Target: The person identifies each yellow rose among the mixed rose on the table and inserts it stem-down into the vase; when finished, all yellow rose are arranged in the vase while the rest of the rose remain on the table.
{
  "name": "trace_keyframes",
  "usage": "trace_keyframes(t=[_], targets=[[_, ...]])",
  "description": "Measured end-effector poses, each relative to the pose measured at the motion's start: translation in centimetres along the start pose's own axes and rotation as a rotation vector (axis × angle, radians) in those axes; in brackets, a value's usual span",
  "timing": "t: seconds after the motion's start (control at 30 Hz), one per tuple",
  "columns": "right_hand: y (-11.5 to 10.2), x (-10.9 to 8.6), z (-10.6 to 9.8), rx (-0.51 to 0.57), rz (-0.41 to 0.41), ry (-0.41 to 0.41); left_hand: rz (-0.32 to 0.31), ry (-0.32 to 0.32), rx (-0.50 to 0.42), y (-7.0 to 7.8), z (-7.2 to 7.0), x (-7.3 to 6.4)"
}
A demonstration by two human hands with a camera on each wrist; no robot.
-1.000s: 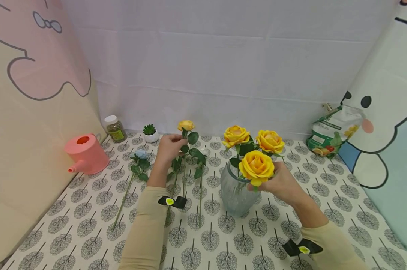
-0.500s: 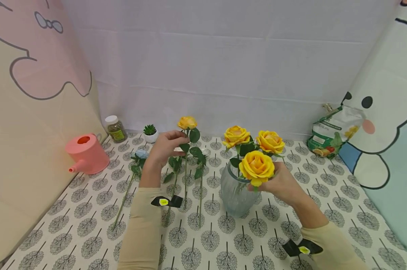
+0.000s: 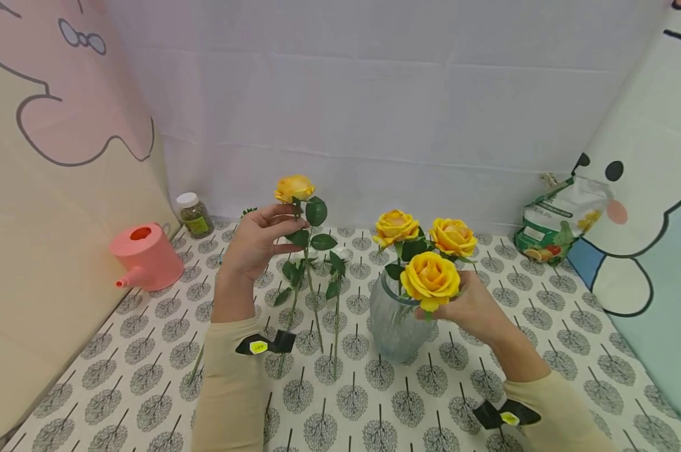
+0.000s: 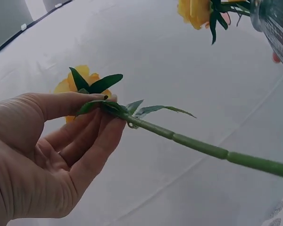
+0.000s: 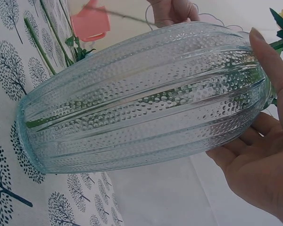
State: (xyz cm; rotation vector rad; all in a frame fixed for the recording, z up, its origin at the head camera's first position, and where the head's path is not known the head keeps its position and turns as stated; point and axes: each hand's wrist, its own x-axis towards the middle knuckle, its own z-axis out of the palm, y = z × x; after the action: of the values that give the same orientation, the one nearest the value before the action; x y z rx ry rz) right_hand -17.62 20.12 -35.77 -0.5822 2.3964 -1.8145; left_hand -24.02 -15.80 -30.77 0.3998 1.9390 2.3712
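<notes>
My left hand (image 3: pixel 248 245) pinches the stem of a yellow rose (image 3: pixel 295 188) just below its bloom. In the left wrist view, thumb and fingertips meet on the green stem (image 4: pixel 193 145), beside its leaves. The rose is lifted, its stem slanting down over the table. My right hand (image 3: pixel 476 307) holds a ribbed clear glass vase (image 3: pixel 393 333) near the rim, thumb on one side and fingers on the other in the right wrist view. Three yellow roses (image 3: pixel 429 279) stand in the vase, their stems showing blurred through the glass. The vase stands on the patterned cloth.
Two flowers with pale blooms (image 3: pixel 343 253) lie between the hands. Another stem (image 3: pixel 196 366) is mostly hidden by the left sleeve. At the left are a pink watering can (image 3: pixel 148 257) and a jar (image 3: pixel 195 215). A white-and-green bag (image 3: pixel 560 220) leans at the back right.
My left hand has raised the yellow rose and drawn it left, so its stem now slants. The left arm now covers the blue flower. My right hand and the vase have stayed put.
</notes>
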Motion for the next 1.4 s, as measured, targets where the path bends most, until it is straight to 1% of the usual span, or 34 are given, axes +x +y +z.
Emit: trace_keyframes(t=[0.17, 0.27, 0.33, 0.5, 0.6, 0.73, 0.83, 0.87, 0.97, 1.03, 1.1, 1.2, 1.27, 1.4], targets=[[0.0, 0.0, 0.0, -0.012, 0.013, 0.001, 0.049, -0.033, -0.184, 0.9, 0.0, -0.9], [0.0, 0.0, 0.0, -0.017, 0.018, 0.003, 0.1, -0.064, -0.273, 1.3, 0.1, -1.4], [0.0, 0.0, 0.0, -0.015, 0.017, 0.002, 0.146, -0.081, -0.339, 1.5, 0.2, -1.8], [0.0, -0.1, 0.0, -0.006, 0.019, 0.003, 0.297, -0.157, -0.525, 2.3, 0.9, -2.5], [0.0, -0.1, 0.0, 0.0, 0.014, 0.002, 0.37, -0.173, -0.62, 2.9, 1.5, -3.0], [0.0, -0.1, 0.0, 0.007, 0.003, 0.004, 0.429, -0.164, -0.73, 3.4, 2.2, -3.5], [0.0, -0.1, 0.1, 0.008, 0.003, 0.006, 0.453, -0.158, -0.822, 3.6, 2.6, -3.7], [0.0, -0.1, 0.1, 0.008, 0.004, 0.005, 0.461, -0.153, -0.854, 3.7, 2.7, -3.7], [0.0, -0.1, 0.1, 0.006, 0.009, 0.005, 0.474, -0.108, -0.92, 3.9, 3.1, -3.9], [0.0, -0.1, 0.1, 0.005, 0.009, 0.005, 0.482, -0.074, -0.942, 4.0, 3.4, -4.0], [0.0, -0.1, 0.1, 0.001, 0.008, 0.008, 0.487, -0.042, -0.945, 4.1, 3.7, -4.0], [0.0, -0.1, 0.0, 0.001, 0.004, 0.011, 0.493, -0.008, -0.905, 4.1, 4.3, -4.0], [0.0, -0.1, 0.0, -0.001, 0.005, 0.012, 0.493, -0.007, -0.877, 4.0, 4.7, -4.0], [0.0, 0.0, 0.0, -0.014, 0.013, 0.011, 0.501, 0.007, -0.783, 3.6, 5.6, -3.7]])
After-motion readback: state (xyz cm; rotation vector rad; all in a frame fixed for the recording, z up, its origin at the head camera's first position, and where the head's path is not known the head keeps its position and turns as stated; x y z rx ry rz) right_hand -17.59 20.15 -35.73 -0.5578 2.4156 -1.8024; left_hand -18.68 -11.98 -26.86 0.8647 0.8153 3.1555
